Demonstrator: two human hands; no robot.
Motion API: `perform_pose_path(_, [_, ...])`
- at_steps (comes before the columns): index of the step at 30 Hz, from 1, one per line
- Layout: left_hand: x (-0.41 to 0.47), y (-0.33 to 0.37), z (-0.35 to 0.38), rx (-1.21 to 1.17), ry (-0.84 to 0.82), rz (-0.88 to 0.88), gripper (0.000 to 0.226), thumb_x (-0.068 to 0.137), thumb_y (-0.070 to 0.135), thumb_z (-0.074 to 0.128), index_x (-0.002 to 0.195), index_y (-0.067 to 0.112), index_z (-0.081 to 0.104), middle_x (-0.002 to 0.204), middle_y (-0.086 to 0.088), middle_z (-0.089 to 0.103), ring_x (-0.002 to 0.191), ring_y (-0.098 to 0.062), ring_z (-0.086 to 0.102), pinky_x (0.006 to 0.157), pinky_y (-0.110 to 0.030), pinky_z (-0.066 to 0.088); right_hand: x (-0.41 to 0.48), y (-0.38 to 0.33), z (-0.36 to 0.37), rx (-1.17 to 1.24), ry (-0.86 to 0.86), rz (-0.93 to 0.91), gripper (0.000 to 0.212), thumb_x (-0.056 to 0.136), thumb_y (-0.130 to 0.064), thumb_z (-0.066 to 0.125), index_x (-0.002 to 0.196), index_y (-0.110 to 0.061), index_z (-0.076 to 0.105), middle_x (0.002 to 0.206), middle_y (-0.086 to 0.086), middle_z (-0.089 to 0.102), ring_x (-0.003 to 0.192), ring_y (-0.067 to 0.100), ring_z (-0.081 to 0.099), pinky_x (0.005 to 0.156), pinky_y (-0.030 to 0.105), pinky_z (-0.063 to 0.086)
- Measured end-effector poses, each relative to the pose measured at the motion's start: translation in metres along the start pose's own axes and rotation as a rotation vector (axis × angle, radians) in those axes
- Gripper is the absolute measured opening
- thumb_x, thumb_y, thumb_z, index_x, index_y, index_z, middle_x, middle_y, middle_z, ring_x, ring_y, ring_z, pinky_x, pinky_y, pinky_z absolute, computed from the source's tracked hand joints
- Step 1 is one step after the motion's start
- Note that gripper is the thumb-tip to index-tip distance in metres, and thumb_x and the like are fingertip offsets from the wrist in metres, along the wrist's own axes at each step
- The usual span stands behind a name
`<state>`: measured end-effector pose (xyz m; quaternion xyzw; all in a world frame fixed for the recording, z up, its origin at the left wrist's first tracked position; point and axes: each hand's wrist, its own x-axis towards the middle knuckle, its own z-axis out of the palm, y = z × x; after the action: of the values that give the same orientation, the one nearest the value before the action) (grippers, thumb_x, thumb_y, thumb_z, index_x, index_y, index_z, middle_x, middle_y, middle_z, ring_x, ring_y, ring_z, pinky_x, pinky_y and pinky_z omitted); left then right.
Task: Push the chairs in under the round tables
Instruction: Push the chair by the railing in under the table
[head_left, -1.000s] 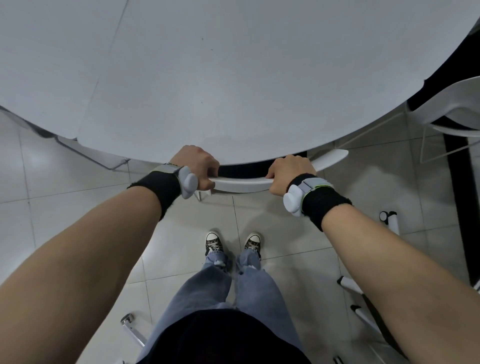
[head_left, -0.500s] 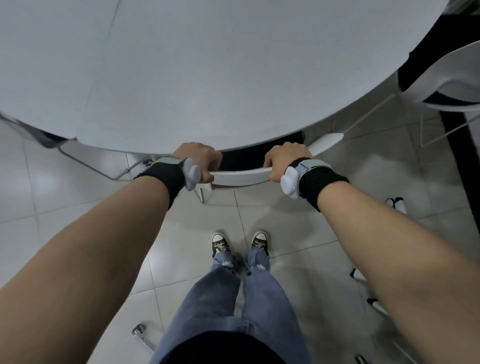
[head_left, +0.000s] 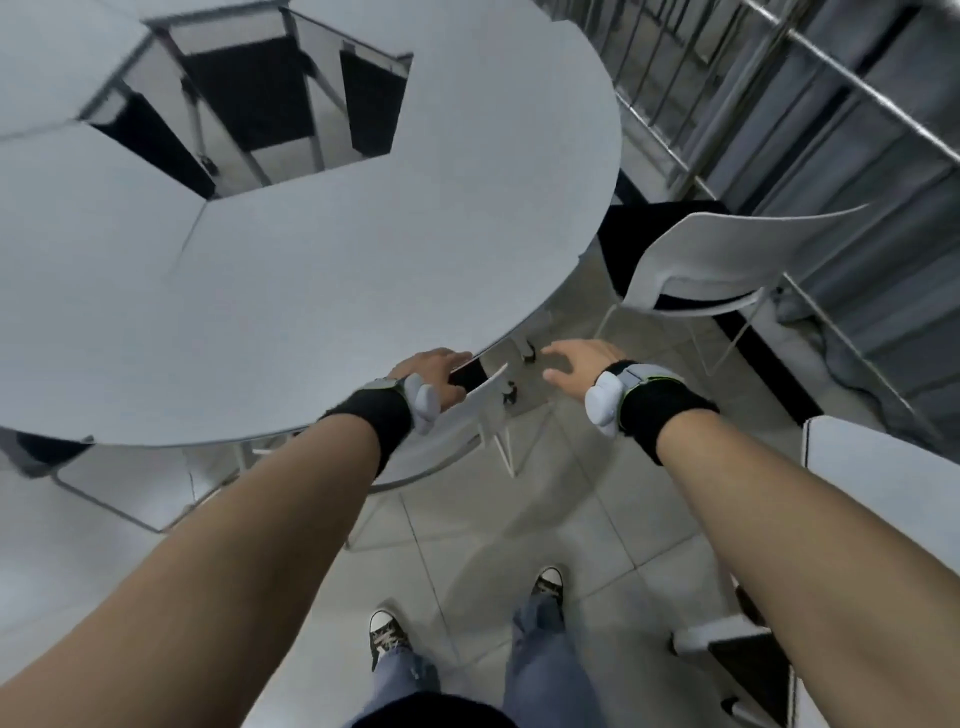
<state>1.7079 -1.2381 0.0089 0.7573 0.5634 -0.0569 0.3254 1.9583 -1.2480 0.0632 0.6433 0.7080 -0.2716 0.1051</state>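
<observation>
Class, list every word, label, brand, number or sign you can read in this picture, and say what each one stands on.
None: no word, number, label or sign can be read here.
The round table and the white chair beside it are plain.
The wrist devices show no legible marking.
The sneakers are too blurred to show a brand.

Single head-worn wide-angle view, pitched steeply down and forward.
The camera looks from above the person's own forearms (head_left: 234, 545), which enter from 7 and 5 o'clock. The round bench (head_left: 322, 270) lies close below, filling 9 to 1 o'clock. The shoes (head_left: 384, 636) sit at 6 o'clock, and a railing (head_left: 779, 104) bends across 2 o'clock.
</observation>
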Motion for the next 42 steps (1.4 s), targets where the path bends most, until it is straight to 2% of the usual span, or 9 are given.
perform_pose_path(7, [0.074, 0.140, -0.011, 0.137, 0.076, -0.058, 0.061, 0.089, 0.032, 0.052, 0.146, 0.025, 0.035, 0.147, -0.003, 0.044, 0.132, -0.025, 0.043, 0.104, -0.034, 0.038, -0.003, 0.132, -0.068, 0.071, 0.125, 0.013, 0.045, 0.093, -0.040, 0.054, 0.135, -0.024, 0.052, 0.134, 0.004, 0.058, 0.123, 0.027, 0.052, 0.099, 0.031, 0.041])
perform_pose_path(14, [0.149, 0.265, -0.003, 0.244, 0.014, -0.036, 0.061, 0.091, 0.032, 0.050, 0.148, 0.026, 0.031, 0.149, -0.009, 0.041, 0.136, -0.028, 0.040, 0.107, -0.035, 0.037, -0.006, 0.274, -0.112, 0.189, 0.145, 0.105, 0.041, 0.092, -0.034, 0.057, 0.130, -0.019, 0.057, 0.133, 0.008, 0.059, 0.121, 0.029, 0.053, 0.097, 0.030, 0.041])
perform_pose_path(17, [0.200, 0.310, -0.011, 0.267, 0.021, -0.005, 0.061, 0.089, 0.033, 0.052, 0.147, 0.026, 0.033, 0.147, -0.007, 0.046, 0.133, -0.027, 0.044, 0.103, -0.033, 0.039, 0.014, 0.335, -0.132, 0.238, 0.191, 0.176, 0.041, 0.090, -0.036, 0.058, 0.129, -0.020, 0.058, 0.131, 0.007, 0.061, 0.120, 0.028, 0.054, 0.097, 0.030, 0.042])
perform_pose_path(21, [0.262, 0.344, -0.020, 0.280, 0.054, 0.059, 0.063, 0.087, 0.032, 0.053, 0.147, 0.025, 0.034, 0.145, -0.006, 0.047, 0.131, -0.026, 0.046, 0.103, -0.033, 0.041, 0.048, 0.380, -0.150, 0.282, 0.215, 0.219, 0.044, 0.089, -0.034, 0.058, 0.132, -0.026, 0.055, 0.136, 0.004, 0.057, 0.122, 0.027, 0.053, 0.100, 0.030, 0.041])
perform_pose_path(25, [0.357, 0.384, -0.030, 0.218, 0.068, 0.120, 0.071, 0.087, 0.032, 0.056, 0.150, 0.021, 0.026, 0.154, -0.001, 0.034, 0.137, -0.021, 0.039, 0.108, -0.030, 0.033, 0.105, 0.436, -0.186, 0.239, 0.181, 0.203, 0.053, 0.090, -0.029, 0.055, 0.142, -0.028, 0.042, 0.154, -0.003, 0.033, 0.134, 0.024, 0.042, 0.109, 0.033, 0.032])
perform_pose_path(29, [0.451, 0.422, -0.038, 0.170, -0.026, 0.089, 0.087, 0.086, 0.035, 0.057, 0.153, 0.016, 0.006, 0.161, -0.003, 0.008, 0.147, -0.019, 0.012, 0.119, -0.032, 0.014, 0.161, 0.494, -0.236, 0.159, 0.127, 0.207, 0.071, 0.087, -0.035, 0.060, 0.150, -0.026, 0.027, 0.160, -0.002, 0.018, 0.145, 0.020, 0.022, 0.114, 0.036, 0.025])
perform_pose_path(32, [0.493, 0.437, -0.037, 0.199, -0.050, 0.070, 0.095, 0.083, 0.037, 0.060, 0.153, 0.013, 0.000, 0.162, -0.005, 0.002, 0.148, -0.018, 0.002, 0.121, -0.032, 0.003, 0.193, 0.531, -0.264, 0.057, 0.076, 0.169, 0.081, 0.087, -0.042, 0.061, 0.152, -0.023, 0.018, 0.161, 0.002, 0.012, 0.148, 0.021, 0.009, 0.118, 0.039, 0.017])
perform_pose_path(37, [0.536, 0.453, -0.041, 0.235, -0.175, 0.010, 0.099, 0.081, 0.037, 0.063, 0.153, 0.014, -0.001, 0.162, -0.004, 0.001, 0.148, -0.017, 0.000, 0.121, -0.032, 0.002, 0.242, 0.591, -0.293, -0.016, -0.012, 0.123, 0.098, 0.077, -0.051, 0.068, 0.153, -0.026, 0.012, 0.162, 0.002, 0.007, 0.148, 0.019, 0.003, 0.119, 0.041, 0.010])
perform_pose_path(42, [0.563, 0.466, -0.037, 0.305, -0.317, -0.109, 0.103, 0.079, 0.042, 0.067, 0.153, 0.016, 0.001, 0.161, -0.005, 0.007, 0.147, -0.027, 0.011, 0.119, -0.039, 0.017, 0.280, 0.634, -0.297, -0.097, -0.206, 0.018, 0.112, 0.067, -0.059, 0.075, 0.153, -0.029, 0.010, 0.162, 0.000, 0.005, 0.148, 0.019, 0.001, 0.119, 0.040, 0.004])
